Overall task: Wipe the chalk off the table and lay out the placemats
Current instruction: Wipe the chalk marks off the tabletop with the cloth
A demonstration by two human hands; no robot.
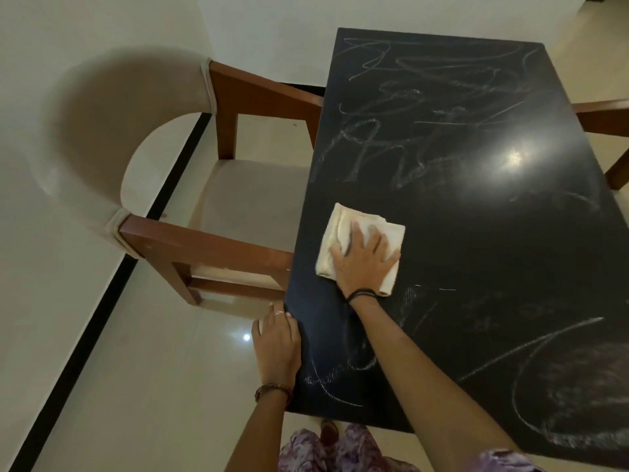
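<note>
A black, glossy table fills the right of the room, a bright lamp glare sitting on its far half. White chalk scribbles loop all over the far end, and more chalk arcs curl across the near right corner. A folded cream cloth lies flat on the top near the left edge, with the right hand spread on it, fingers straight. Around the cloth the surface looks darker and cleaner. The left hand rests against the table's left edge.
</note>
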